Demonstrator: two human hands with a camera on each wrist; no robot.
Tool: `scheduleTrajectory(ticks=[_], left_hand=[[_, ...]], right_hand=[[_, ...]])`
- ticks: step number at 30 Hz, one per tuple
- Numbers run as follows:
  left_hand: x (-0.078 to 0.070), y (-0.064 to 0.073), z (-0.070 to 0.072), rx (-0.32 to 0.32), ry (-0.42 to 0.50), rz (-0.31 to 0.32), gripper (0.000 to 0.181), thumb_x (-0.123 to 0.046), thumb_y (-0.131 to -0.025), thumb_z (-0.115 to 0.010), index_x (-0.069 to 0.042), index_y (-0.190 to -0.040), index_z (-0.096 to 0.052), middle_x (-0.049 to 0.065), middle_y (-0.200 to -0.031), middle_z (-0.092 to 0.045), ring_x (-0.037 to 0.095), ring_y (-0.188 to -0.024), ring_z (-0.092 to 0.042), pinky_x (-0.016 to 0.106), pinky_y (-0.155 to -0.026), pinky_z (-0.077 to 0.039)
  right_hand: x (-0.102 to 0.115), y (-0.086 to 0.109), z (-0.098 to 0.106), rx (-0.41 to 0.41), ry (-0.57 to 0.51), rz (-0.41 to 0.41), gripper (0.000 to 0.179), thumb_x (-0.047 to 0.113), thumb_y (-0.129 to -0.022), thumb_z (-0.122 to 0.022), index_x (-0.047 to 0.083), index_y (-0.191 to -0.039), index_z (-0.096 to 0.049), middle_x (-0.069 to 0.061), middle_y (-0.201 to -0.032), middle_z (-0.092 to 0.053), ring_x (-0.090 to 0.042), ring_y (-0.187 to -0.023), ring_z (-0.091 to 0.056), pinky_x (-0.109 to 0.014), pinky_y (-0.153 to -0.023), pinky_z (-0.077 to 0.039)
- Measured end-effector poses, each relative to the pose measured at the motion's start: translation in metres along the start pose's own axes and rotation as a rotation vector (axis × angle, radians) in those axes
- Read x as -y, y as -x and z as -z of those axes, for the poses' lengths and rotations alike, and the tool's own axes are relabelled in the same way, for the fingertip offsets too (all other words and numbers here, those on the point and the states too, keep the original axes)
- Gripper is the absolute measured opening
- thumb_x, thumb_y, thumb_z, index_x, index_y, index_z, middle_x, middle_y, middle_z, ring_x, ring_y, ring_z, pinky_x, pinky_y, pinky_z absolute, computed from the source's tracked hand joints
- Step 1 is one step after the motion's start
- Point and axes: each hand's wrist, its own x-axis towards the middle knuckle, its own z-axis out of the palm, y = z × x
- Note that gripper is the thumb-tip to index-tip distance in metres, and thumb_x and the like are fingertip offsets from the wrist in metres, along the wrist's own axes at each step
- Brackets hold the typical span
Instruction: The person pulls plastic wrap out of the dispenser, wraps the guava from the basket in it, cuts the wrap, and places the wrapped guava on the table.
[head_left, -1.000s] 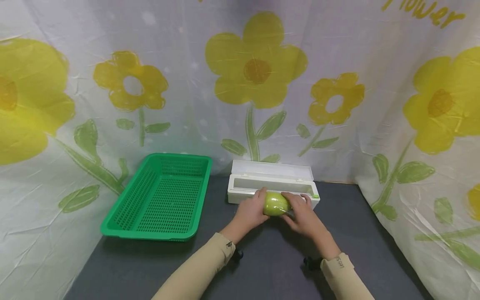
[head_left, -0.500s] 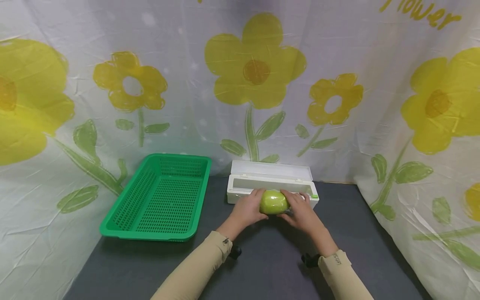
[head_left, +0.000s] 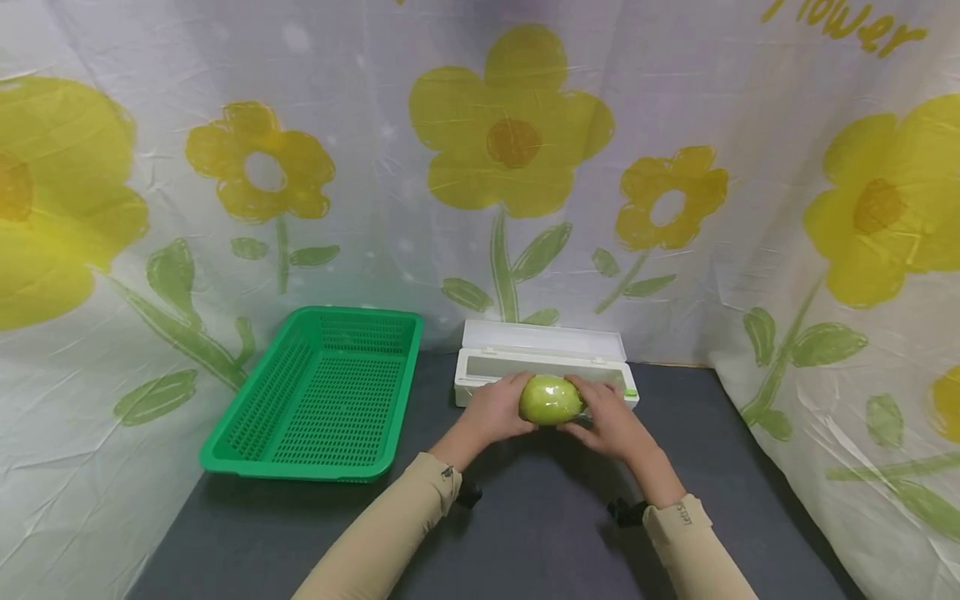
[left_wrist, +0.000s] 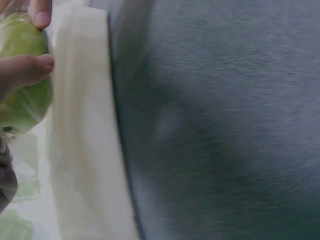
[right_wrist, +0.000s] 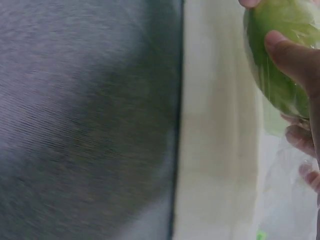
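Note:
A smooth, oval green fruit point(head_left: 551, 401) is wrapped in clear, shiny cling film. My left hand point(head_left: 491, 414) grips its left end, and my right hand point(head_left: 609, 422) grips the right. Both thumbs lie across the near side, as the left wrist view and right wrist view show at the fruit point(left_wrist: 22, 65). Loose film point(right_wrist: 287, 195) trails beneath the right fingers. Just behind the hands stands a long white cling film dispenser point(head_left: 474, 392) with its lid point(head_left: 543, 339) raised; the fruit and hands overlap its front.
To the left, a green perforated plastic basket point(head_left: 393, 392) sits on the dark table point(head_left: 540, 533). A white cloth point(head_left: 360, 250) printed with yellow flowers hangs behind and along both sides.
Both hands have lifted the fruit slightly. It has turned between them, and the film end seen at its right a second ago no longer shows in the head view.

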Motion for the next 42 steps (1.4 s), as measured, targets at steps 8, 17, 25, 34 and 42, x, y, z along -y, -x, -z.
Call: scheduleTrajectory(ticks=[8, 17, 25, 34, 42], left_hand=[[-0.004, -0.019, 0.026, 0.046, 0.013, -0.029, 0.077, -0.038, -0.077, -0.096, -0.011, -0.139, -0.060, 0.006, -0.122, -0.071, 0.021, -0.105, -0.071, 0.040, -0.084, -0.060], [-0.006, -0.033, 0.047, 0.052, 0.035, -0.035, 0.075, -0.033, -0.080, -0.094, -0.009, -0.141, -0.060, 0.007, -0.127, -0.071, 0.023, -0.110, -0.071, 0.041, -0.092, -0.059], [-0.007, -0.041, 0.059, 0.036, 0.049, -0.041, 0.076, -0.030, -0.078, -0.096, -0.008, -0.142, -0.060, 0.008, -0.128, -0.071, 0.025, -0.110, -0.071, 0.044, -0.091, -0.059], [-0.005, -0.053, 0.068, 0.074, 0.024, -0.009, 0.085, -0.033, -0.079, -0.096, -0.008, -0.150, -0.055, 0.010, -0.136, -0.069, 0.027, -0.118, -0.069, 0.045, -0.096, -0.057], [-0.005, -0.063, 0.079, 0.068, 0.015, -0.025, 0.084, -0.032, -0.080, -0.096, -0.010, -0.150, -0.056, 0.009, -0.134, -0.070, 0.028, -0.117, -0.070, 0.046, -0.098, -0.057]], right_hand=[[-0.002, -0.016, 0.023, 0.034, -0.002, 0.017, 0.082, 0.033, -0.083, -0.092, -0.002, -0.145, -0.052, -0.016, -0.125, -0.071, -0.034, -0.111, -0.070, -0.062, -0.093, -0.048], [-0.005, -0.032, 0.037, 0.060, -0.035, -0.024, 0.078, 0.031, -0.086, -0.090, -0.001, -0.145, -0.051, -0.017, -0.120, -0.071, -0.034, -0.108, -0.069, -0.058, -0.091, -0.053], [-0.008, -0.041, 0.042, 0.027, -0.039, 0.010, 0.079, 0.027, -0.086, -0.091, -0.004, -0.145, -0.050, -0.020, -0.118, -0.071, -0.038, -0.104, -0.070, -0.055, -0.088, -0.058], [-0.009, -0.052, 0.051, 0.030, -0.024, -0.002, 0.081, 0.027, -0.086, -0.091, -0.005, -0.147, -0.049, -0.021, -0.124, -0.070, -0.039, -0.106, -0.069, -0.056, -0.090, -0.058], [-0.009, -0.062, 0.060, 0.044, -0.007, -0.021, 0.080, 0.031, -0.088, -0.089, -0.003, -0.148, -0.048, -0.018, -0.121, -0.071, -0.037, -0.103, -0.069, -0.056, -0.090, -0.057]])
